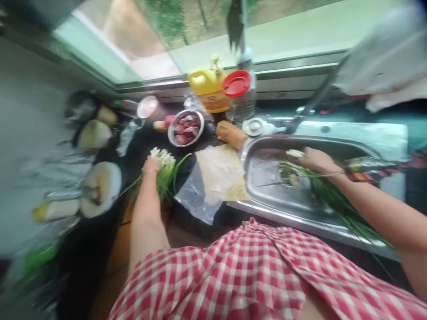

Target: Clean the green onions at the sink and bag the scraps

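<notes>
My left hand [151, 166] rests closed on a bunch of spring onions [164, 171] lying on the dark counter, white ends pointing away from me. My right hand [315, 160] reaches over the steel sink [267, 186] and grips a second bunch of spring onions [336, 202], whose green leaves trail back over the sink's front rim. The picture is smeared by motion, mostly at the left.
A clear plastic bag [207, 186] lies between counter and sink. Behind stand a steel bowl of red meat [186, 128], a yellow oil jug [208, 89], a red-lidded jar [237, 91] and a faucet [310, 109]. Bowls and plates [100, 186] crowd the left.
</notes>
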Demonstrator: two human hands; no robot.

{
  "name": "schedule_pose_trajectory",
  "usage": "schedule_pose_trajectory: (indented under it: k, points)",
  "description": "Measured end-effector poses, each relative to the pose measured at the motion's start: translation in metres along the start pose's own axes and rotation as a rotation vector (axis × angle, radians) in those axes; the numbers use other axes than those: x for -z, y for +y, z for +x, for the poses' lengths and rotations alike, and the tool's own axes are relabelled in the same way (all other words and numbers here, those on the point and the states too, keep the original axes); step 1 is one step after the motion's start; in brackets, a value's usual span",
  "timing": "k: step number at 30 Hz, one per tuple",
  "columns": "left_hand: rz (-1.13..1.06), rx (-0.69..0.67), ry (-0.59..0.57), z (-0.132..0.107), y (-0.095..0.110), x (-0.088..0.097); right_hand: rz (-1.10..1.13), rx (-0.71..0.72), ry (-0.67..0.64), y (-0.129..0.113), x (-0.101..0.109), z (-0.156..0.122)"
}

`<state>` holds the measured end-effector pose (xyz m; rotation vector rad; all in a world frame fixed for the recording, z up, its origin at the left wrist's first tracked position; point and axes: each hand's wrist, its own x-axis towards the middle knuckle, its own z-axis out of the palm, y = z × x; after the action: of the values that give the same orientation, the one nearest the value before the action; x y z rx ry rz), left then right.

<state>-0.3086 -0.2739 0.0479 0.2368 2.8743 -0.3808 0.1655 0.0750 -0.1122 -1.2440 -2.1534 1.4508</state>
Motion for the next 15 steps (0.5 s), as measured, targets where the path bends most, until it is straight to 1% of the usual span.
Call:
schedule_pose_trajectory:
  k: [1,2,3,4,5,6,7,8,9,10,11,12,13,15]
  points:
    - [0.036,-0.016,-0.05,0.008,0.0,-0.014,-0.136,-0.087,-0.086,-0.015,0.011,0.0]
    - [0.059,-0.018,-0.076,0.017,0.002,-0.024,-0.239,-0.16,-0.163,-0.03,0.021,0.001]
    - [0.069,-0.02,-0.079,0.025,0.007,-0.031,-0.291,-0.207,-0.221,-0.043,0.031,0.003]
    - [0.069,-0.036,-0.027,0.032,0.015,-0.033,-0.3,-0.233,-0.202,-0.055,0.041,0.005]
    - [0.054,-0.111,0.029,0.035,0.028,-0.03,-0.289,-0.257,-0.179,-0.065,0.05,0.007]
    - [0.038,-0.22,0.062,0.032,0.043,-0.024,-0.221,-0.274,-0.141,-0.072,0.059,0.008]
    - [0.012,-0.349,0.075,0.023,0.062,-0.016,-0.13,-0.272,-0.094,-0.078,0.067,0.009]
    - [-0.026,-0.49,0.063,0.006,0.084,-0.006,-0.021,-0.254,-0.044,-0.082,0.074,0.008]
    - [-0.084,-0.625,0.041,-0.018,0.108,0.004,0.1,-0.218,0.006,-0.085,0.08,0.007]
    - [-0.173,-0.777,0.029,-0.048,0.134,0.011,0.218,-0.17,0.049,-0.088,0.085,0.005]
    - [-0.29,-0.893,0.034,-0.082,0.161,0.015,0.329,-0.117,0.091,-0.09,0.089,0.004]
    - [-0.399,-1.01,0.004,-0.119,0.189,0.014,0.429,-0.067,0.133,-0.092,0.091,0.004]
    - [-0.497,-1.106,-0.057,-0.156,0.216,0.01,0.52,-0.029,0.167,-0.094,0.093,0.004]
    - [-0.617,-1.271,-0.24,-0.227,0.268,-0.007,0.688,0.004,0.217,-0.098,0.097,0.006]
